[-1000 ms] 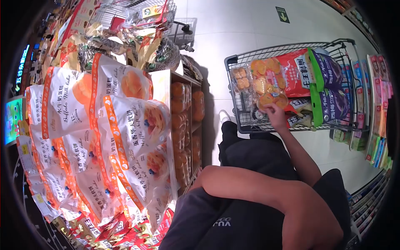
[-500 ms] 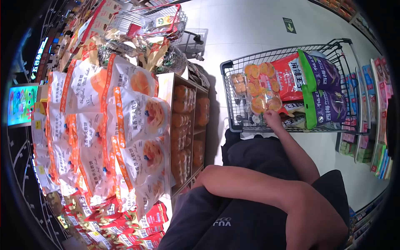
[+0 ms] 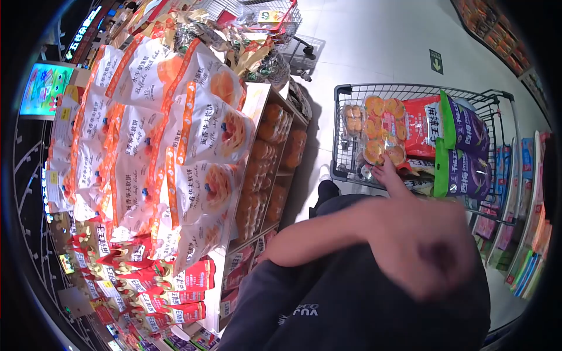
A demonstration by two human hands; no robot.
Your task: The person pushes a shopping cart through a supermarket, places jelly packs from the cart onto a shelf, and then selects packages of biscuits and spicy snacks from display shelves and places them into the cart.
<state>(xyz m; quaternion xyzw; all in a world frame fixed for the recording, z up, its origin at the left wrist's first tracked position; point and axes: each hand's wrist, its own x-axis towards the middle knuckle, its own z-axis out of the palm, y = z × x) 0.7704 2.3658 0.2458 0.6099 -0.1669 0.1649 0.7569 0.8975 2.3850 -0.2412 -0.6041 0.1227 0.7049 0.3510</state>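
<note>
While left hand (image 3: 432,248) is blurring, right hand (image 3: 387,171) is perhaps steadying plastic-packed round golden pastries (image 3: 383,126) at two o'clock, openness unclear for both.

The person wears a dark, loose top (image 3: 357,292) with small pale lettering (image 3: 300,312) on it, upside down in this view. A dark sleeve (image 3: 253,288) stops by the left elbow. The right hand (image 3: 383,169) is bare, as is the left hand (image 3: 424,251), blurred close up.

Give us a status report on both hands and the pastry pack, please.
Right hand at edge of pastry pack, grip unclear. Left hand, blurred, partly blocks the camera's view; grip unclear. Pack in cart beside red bag.
</note>
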